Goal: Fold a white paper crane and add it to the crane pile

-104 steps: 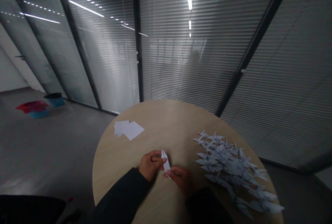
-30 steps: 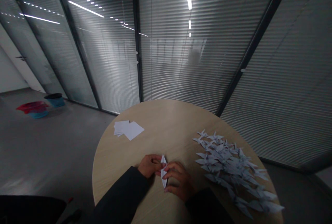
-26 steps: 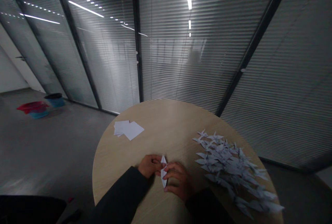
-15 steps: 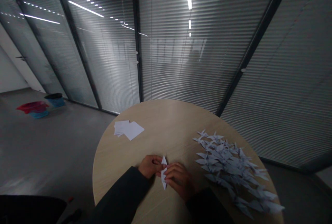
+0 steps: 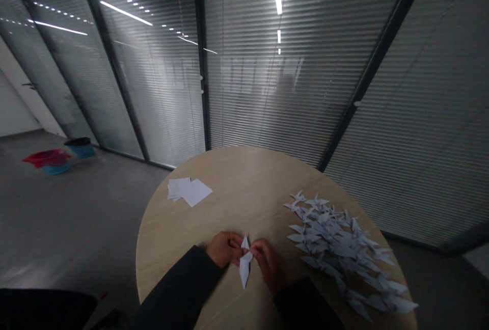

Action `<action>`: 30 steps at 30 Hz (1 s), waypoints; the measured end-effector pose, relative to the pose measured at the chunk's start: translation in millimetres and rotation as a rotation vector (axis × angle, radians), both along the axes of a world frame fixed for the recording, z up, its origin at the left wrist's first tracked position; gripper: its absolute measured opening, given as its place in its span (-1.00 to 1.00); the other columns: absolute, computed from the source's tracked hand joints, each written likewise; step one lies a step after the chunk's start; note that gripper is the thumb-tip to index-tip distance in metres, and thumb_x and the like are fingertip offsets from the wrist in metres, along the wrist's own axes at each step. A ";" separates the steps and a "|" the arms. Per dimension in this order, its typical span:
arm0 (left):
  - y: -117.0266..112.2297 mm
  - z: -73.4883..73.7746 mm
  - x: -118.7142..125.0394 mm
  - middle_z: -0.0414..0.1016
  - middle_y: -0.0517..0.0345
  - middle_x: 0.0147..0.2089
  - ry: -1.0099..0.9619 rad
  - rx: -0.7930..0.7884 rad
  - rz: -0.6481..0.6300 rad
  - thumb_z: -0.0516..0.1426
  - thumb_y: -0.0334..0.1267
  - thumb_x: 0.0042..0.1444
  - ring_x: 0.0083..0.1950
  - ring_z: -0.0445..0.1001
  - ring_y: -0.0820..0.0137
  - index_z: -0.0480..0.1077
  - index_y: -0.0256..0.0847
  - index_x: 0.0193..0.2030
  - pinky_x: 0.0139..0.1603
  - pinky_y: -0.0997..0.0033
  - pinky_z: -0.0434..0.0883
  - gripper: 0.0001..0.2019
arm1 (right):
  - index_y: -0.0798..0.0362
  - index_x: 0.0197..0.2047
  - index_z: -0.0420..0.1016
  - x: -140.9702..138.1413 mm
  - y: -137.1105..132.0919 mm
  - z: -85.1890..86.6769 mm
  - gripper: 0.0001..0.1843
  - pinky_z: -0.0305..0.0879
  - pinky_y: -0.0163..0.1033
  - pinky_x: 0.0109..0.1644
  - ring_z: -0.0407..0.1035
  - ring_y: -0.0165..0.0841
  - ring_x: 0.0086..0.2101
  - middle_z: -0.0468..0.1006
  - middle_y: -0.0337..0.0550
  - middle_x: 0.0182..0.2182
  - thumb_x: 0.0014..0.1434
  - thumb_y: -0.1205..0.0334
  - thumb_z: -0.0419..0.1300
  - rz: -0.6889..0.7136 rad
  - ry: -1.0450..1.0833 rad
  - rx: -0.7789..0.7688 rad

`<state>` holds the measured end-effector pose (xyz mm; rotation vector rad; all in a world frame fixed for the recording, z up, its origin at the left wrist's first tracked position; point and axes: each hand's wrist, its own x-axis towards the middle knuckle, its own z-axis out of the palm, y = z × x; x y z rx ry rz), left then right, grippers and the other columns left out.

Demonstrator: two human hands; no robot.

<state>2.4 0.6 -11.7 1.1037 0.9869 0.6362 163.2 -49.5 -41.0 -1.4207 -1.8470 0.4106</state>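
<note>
White folded paper (image 5: 245,271): one, in two grips (image 5: 222,249) (image 5: 269,265).

- Holds the left arm (image 5: 178,289) out on a forward slant, clothed in a dark sleeve down to the wrist.
- Curls the left hand (image 5: 222,249) inward, with bent fingers and thumb closed in a pinch.
- Holds the right arm (image 5: 307,302) in from the lower right, likewise dark-sleeved, with less of its length in view.
- Angles the right hand (image 5: 270,264) forward and to the left, with knuckles bent and fingertips drawn together.
- Points both sets of fingertips toward each other, quite near, with palms mostly hidden.
</note>
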 end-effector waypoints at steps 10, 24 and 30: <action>-5.3 7.2 0.8 0.48 0.10 -0.58 -0.048 -0.038 -0.124 0.39 -0.11 -0.50 -0.56 0.42 0.44 0.50 -0.39 -0.48 -0.45 0.41 0.41 -0.57 | -0.02 -0.36 0.39 -3.0 1.7 7.2 -0.74 0.32 -0.36 -0.39 0.42 -0.40 -0.49 0.53 -0.24 -0.50 0.22 0.17 -0.09 -0.068 0.059 0.090; 7.9 -12.3 -4.2 0.53 0.08 -0.55 -0.178 -0.099 0.096 0.41 -0.11 -0.51 -0.56 0.46 0.41 0.48 -0.38 -0.43 -0.48 0.42 0.40 -0.53 | -0.01 -0.30 0.45 -1.9 1.8 17.0 -0.86 0.37 -0.19 -0.10 0.40 -0.30 -0.19 0.48 -0.10 -0.24 0.04 0.35 0.14 0.157 0.102 0.181; 5.5 -8.5 -3.2 0.52 0.08 -0.56 -0.181 -0.100 0.059 0.41 -0.09 -0.52 -0.56 0.47 0.41 0.48 -0.39 -0.43 -0.44 0.40 0.42 -0.51 | -0.02 -0.40 0.48 0.8 6.4 9.8 -0.92 0.39 -0.21 -0.15 0.41 -0.34 -0.26 0.47 -0.15 -0.29 0.09 0.30 0.16 0.119 0.110 0.149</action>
